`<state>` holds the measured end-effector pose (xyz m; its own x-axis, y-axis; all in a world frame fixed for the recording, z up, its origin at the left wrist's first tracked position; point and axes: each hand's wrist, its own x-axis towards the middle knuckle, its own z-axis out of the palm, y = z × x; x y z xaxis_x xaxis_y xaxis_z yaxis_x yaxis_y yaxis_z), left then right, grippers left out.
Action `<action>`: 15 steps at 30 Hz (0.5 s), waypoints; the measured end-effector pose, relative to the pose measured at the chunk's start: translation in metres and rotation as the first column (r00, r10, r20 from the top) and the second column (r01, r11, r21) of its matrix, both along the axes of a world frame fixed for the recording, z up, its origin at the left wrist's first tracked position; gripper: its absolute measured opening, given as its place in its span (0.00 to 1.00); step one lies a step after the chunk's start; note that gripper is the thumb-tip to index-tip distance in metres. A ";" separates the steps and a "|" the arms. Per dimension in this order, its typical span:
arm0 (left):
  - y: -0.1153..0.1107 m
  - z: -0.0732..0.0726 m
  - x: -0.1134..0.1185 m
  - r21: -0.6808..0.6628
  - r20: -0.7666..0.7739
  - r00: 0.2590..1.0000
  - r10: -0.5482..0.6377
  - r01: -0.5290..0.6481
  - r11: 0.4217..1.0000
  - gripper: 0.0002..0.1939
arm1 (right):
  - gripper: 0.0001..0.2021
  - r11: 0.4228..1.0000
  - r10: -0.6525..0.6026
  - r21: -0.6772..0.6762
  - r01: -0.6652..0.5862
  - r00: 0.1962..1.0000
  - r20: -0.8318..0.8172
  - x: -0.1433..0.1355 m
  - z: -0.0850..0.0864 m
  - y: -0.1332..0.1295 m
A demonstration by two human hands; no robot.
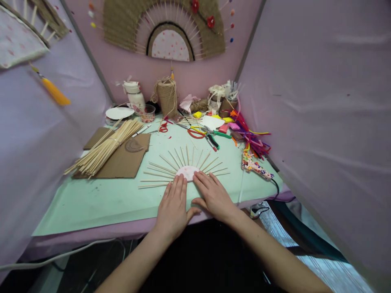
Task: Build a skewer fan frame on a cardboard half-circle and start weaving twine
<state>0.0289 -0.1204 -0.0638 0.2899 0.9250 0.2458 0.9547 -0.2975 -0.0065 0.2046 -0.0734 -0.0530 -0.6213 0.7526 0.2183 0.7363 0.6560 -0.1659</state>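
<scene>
A small half-round piece of pale pink patterned paper or cloth (pixel 187 171) lies on the table, with thin wooden sticks (pixel 187 154) fanning out from beneath its curved edge. My left hand (pixel 174 201) rests flat over its lower left part, fingers stretched out. On the right side, my right hand (pixel 214 195) presses its fingertips on the piece's edge, fingers extended. Neither hand grasps anything. The ends of some sticks are hidden under the piece and my fingers.
To the left, a bundle of sticks (pixel 104 150) lies on cardboard (pixel 128 167). A glue gun (pixel 255 166) with a cord lies at right. Red-handled scissors (pixel 163 127), pliers (pixel 221 134), pipe cleaners (pixel 252 138), a twine cone (pixel 167 97) and a white bottle (pixel 134 96) stand or lie behind.
</scene>
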 end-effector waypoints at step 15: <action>0.032 0.017 0.001 0.023 0.040 0.999 -0.013 0.012 1.000 0.47 | 0.33 1.000 -0.004 -0.018 0.002 0.990 -0.144 0.017 0.031 0.035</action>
